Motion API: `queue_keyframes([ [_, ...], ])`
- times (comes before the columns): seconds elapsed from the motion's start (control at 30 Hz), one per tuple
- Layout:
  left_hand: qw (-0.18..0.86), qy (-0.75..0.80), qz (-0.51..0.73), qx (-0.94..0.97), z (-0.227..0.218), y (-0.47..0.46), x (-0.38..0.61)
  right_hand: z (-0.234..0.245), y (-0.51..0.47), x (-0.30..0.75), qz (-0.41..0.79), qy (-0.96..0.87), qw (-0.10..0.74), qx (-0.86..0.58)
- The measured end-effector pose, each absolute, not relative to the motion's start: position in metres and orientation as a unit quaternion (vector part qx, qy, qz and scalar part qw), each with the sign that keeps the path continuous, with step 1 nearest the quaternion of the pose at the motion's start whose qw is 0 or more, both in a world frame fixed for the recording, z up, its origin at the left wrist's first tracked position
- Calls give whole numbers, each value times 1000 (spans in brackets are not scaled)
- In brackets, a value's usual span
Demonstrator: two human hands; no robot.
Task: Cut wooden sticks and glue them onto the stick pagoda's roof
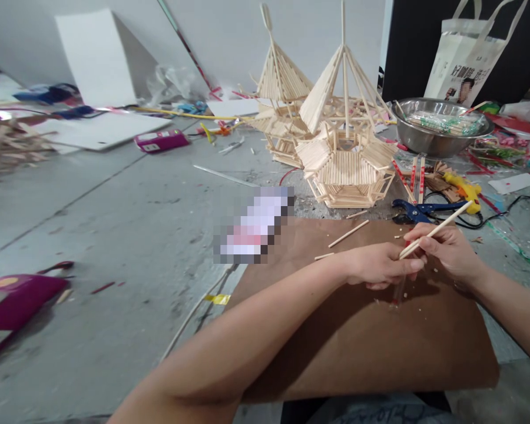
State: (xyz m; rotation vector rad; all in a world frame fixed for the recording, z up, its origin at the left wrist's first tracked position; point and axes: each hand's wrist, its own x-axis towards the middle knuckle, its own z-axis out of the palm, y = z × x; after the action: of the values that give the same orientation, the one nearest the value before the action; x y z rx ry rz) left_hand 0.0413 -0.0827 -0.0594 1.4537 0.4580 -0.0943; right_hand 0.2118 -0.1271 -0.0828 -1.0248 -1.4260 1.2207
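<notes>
A pale, thin wooden stick point(447, 222), much like a chopstick, slants up to the right between my two hands. My left hand point(384, 264) is closed around its lower end, where a second stick may lie alongside. My right hand point(453, 253) pinches it a little higher up. Below my hands, a clear strip with a red end point(396, 301) rests on the brown board point(335, 347). A loose stick point(348, 234) and a shorter piece point(324, 257) lie beyond my left wrist. Blue-handled cutters point(419, 209) are just past my right hand.
A pavilion-like stick model point(351, 168) stands behind the board, another point(278, 76) farther back. A yellow glue gun point(466, 191) and metal bowl point(441, 138) are at right. A blurred-out phone-like slab point(258, 221) touches the board's left corner. Purple boxes point(161, 141) sit left.
</notes>
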Motion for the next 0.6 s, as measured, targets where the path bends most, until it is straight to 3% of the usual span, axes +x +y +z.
queue_keyframes([
  [0.4, 733, 216, 58, 643, -67, -88, 46, -82, -122, 213, 504, -510, 539, -443],
  [0.6, 697, 210, 72, 682, -67, -86, 48, -85, -120, 212, 523, -491, 523, -460],
])
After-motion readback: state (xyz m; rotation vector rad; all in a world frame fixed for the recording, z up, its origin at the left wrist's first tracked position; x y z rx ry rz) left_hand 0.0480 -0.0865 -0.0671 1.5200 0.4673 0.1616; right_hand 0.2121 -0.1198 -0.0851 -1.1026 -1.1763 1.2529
